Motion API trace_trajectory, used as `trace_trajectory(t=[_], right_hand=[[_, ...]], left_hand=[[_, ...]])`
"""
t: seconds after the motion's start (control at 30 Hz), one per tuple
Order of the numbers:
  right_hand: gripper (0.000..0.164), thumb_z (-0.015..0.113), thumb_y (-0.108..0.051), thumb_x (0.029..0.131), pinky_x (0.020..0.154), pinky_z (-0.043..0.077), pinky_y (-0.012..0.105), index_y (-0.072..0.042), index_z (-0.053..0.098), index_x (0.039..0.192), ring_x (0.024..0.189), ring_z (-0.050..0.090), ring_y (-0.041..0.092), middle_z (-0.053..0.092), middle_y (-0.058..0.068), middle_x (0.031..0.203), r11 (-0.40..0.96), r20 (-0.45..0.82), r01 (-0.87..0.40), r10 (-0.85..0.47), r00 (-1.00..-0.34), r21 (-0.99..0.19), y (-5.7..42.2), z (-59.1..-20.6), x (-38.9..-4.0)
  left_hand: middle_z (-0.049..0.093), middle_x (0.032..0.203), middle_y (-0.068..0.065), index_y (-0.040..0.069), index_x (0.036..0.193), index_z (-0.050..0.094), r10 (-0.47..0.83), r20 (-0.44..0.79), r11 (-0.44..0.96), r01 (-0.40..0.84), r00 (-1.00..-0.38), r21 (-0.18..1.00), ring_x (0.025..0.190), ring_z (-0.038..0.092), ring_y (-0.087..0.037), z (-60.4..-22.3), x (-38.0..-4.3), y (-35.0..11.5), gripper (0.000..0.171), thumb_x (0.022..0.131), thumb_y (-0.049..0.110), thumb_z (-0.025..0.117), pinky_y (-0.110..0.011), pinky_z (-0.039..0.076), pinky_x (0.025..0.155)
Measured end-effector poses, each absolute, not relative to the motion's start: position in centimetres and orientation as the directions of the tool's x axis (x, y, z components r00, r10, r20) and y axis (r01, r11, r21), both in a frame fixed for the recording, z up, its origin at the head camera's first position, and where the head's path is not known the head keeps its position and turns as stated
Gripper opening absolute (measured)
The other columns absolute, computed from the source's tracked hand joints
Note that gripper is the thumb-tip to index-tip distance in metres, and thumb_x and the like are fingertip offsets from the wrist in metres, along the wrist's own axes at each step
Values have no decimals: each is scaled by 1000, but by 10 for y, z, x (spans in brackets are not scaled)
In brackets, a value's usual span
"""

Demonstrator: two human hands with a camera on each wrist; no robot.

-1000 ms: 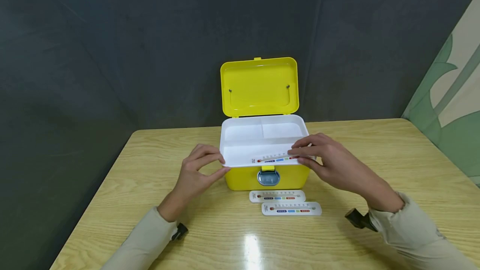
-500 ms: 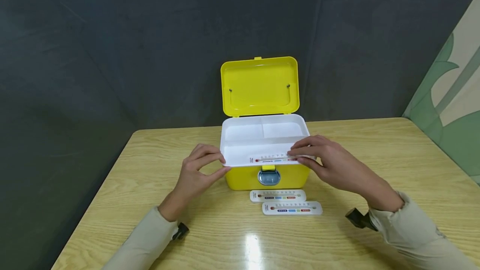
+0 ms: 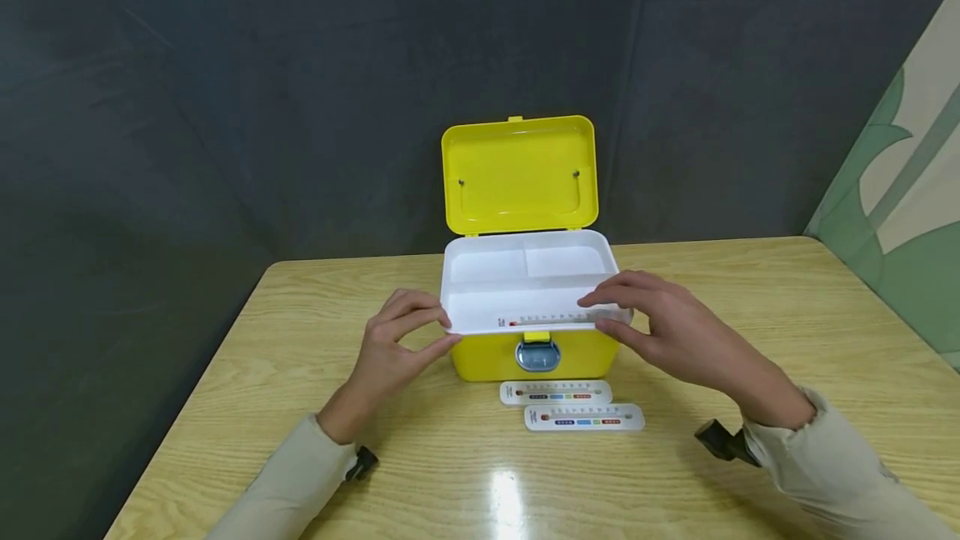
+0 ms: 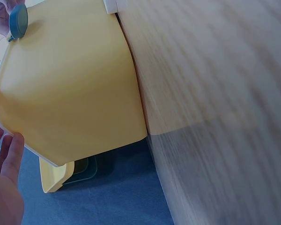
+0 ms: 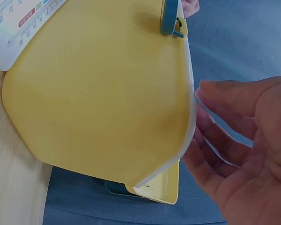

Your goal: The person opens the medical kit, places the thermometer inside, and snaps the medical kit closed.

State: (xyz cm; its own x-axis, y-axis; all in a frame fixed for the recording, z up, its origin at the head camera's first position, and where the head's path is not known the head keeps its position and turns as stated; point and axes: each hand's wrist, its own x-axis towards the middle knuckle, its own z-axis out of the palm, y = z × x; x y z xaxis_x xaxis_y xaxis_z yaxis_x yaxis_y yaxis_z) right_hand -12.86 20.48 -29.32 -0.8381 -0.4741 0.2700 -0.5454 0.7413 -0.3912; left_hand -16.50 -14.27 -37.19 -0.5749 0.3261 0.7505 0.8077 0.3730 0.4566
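The left hand (image 3: 395,342) pinches a white plastic tray's (image 3: 476,308) front-left corner. The right hand (image 3: 667,330) arches, thumb and fingers parted, by a flat white thermometer (image 3: 542,321) inside.

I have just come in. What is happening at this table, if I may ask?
A person's left hand pinches the front left corner of the white tray in an open yellow box. The right hand is at the right end, thumb and fingers apart, by a thermometer along the tray's front wall; contact is unclear. A second thermometer and a third thermometer lie on the wooden table in front of the box.
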Motion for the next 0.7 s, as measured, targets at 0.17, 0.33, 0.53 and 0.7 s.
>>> trace_trajectory(t=[0.17, 0.33, 0.53, 0.7], right_hand=[[27, 76, -12, 87, 85, 56, 43, -20, 73, 114, 105, 62, 19, 69, -1, 114, 738, 325, -578, -483, -813, -348, 204, -293, -124], [29, 82, -10, 81, 74, 54, 27, -20, 74, 107, 93, 56, 8, 68, -7, 103, 701, 427, -671, -544, -723, -243, 201, -298, -118], [35, 84, -16, 80, 76, 56, 24, -22, 72, 112, 93, 58, 4, 67, -11, 106, 636, 441, -758, -645, -624, -143, 199, -309, -115], [36, 49, -45, 101, 78, 58, 30, -21, 70, 117, 93, 61, 6, 68, -11, 106, 571, 449, -821, -733, -512, -4, 205, -321, -110]], left_hand=[[66, 98, -1, 12, 89, 74, 325, 751, 373, 808, -574, 456, 96, 55, -16, -372, -165, -142, 23, 72, 5, 88, -17, 46, 90], [66, 98, -2, 11, 90, 75, 326, 752, 366, 810, -572, 458, 96, 55, -17, -371, -164, -141, 23, 72, 3, 87, -17, 46, 90], [66, 99, -2, 10, 90, 75, 320, 751, 366, 806, -578, 464, 96, 55, -17, -370, -164, -142, 22, 72, 4, 87, -17, 46, 90], [67, 98, -2, 10, 90, 75, 325, 765, 360, 820, -556, 444, 96, 56, -17, -372, -165, -142, 21, 73, 6, 87, -18, 47, 90]])
